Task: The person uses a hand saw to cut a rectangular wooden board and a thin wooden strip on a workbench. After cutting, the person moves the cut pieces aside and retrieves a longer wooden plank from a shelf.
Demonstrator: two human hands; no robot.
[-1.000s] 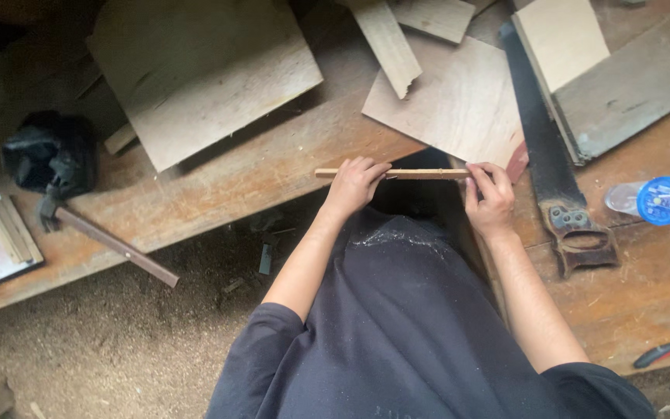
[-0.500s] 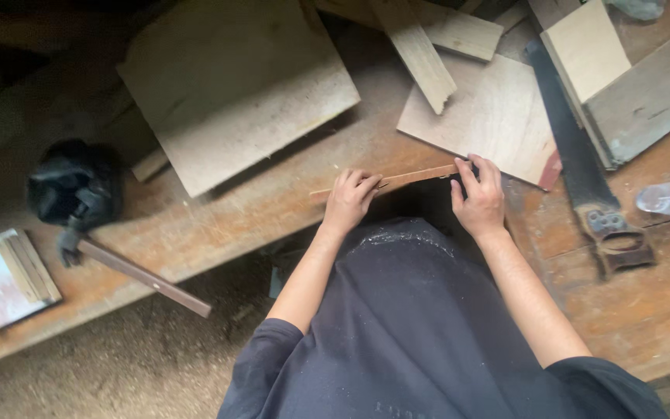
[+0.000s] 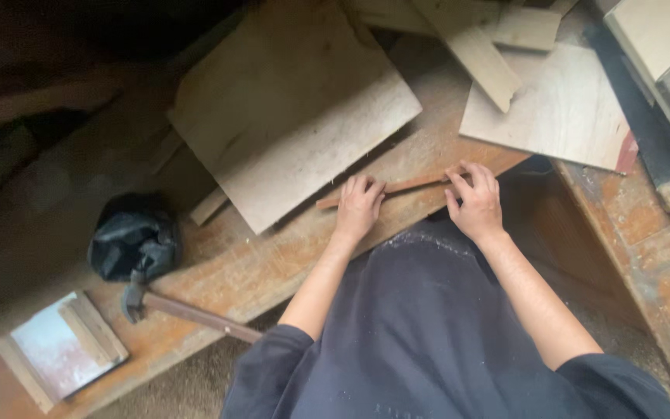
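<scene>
Our left hand (image 3: 360, 206) and right hand (image 3: 474, 200) each pinch an end of the thin wood strip (image 3: 412, 186), steadying it on the workbench (image 3: 257, 271); claw hammer (image 3: 184, 310) at eight o'clock.

Thin reddish wood strip (image 3: 412, 185) on bench edge (image 3: 288, 264)

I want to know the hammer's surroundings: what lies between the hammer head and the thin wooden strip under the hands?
In the head view, only bare, dusty wooden bench plank lies between the hammer and the thin wooden strip.
</scene>
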